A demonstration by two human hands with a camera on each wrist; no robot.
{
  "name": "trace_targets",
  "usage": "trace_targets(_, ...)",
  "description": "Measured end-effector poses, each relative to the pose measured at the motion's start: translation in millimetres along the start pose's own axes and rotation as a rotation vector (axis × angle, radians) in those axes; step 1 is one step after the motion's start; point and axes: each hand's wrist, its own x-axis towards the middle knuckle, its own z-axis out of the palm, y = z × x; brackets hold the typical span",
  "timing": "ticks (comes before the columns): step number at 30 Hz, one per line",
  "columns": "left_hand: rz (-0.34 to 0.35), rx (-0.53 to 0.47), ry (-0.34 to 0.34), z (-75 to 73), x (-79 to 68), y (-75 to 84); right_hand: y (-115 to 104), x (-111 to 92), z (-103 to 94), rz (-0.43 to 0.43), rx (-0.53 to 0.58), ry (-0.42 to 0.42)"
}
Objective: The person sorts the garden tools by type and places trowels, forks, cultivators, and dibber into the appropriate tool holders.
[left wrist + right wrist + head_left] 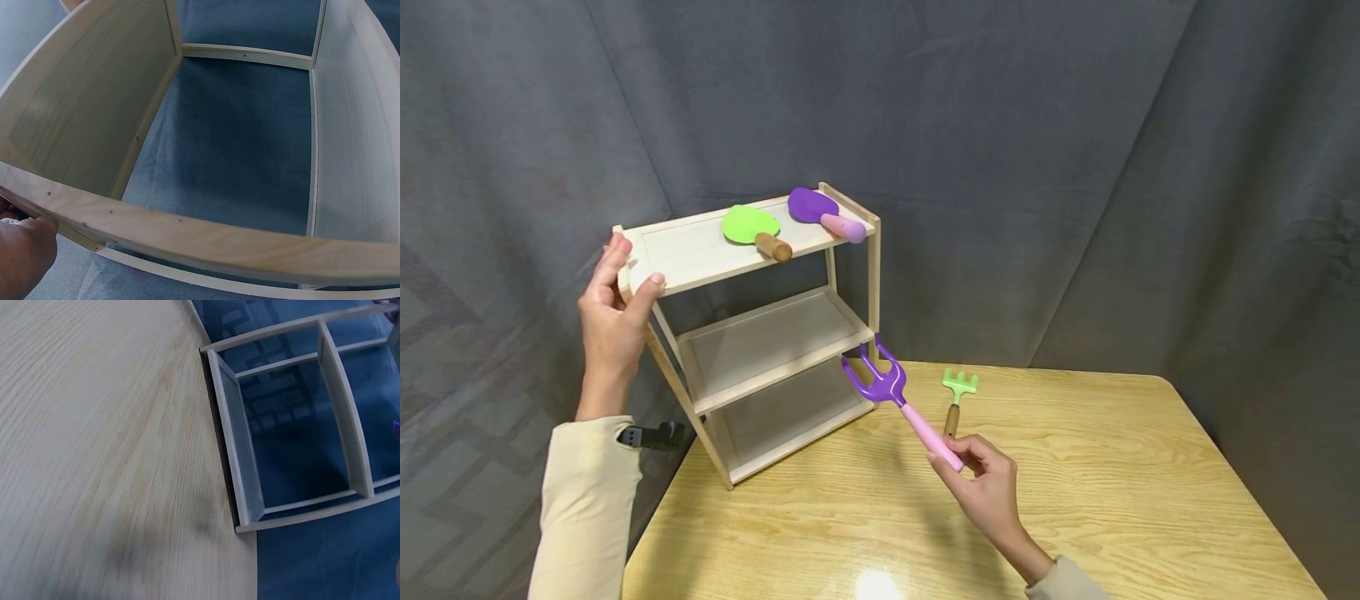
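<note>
A three-tier wooden shelf stands on the table. My left hand grips the left end of its top board, thumb over the front corner; the left wrist view shows part of that hand at the frame. With my right hand I pinch the pink handle end of a purple garden fork. Its tines point up and left, overlapping the shelf's right side in the head view. On the top board lie a green trowel with a wooden handle and a purple trowel with a pink handle.
A small green rake with a wooden handle lies on the wooden table, partly hidden behind my right hand. The middle tier and bottom tier sit below the trowels. A dark grey curtain hangs behind the table.
</note>
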Motion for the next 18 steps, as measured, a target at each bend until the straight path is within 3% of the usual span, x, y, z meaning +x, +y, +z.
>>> trace_targets(5,-0.002,0.001,0.001,-0.2,0.2,-0.1,0,5,5.8,-0.019,0.007,-0.001)
trace_targets(18,-0.003,-0.029,0.006,0.9,0.1,0.7,-6,23,15.4,0.030,-0.040,0.050)
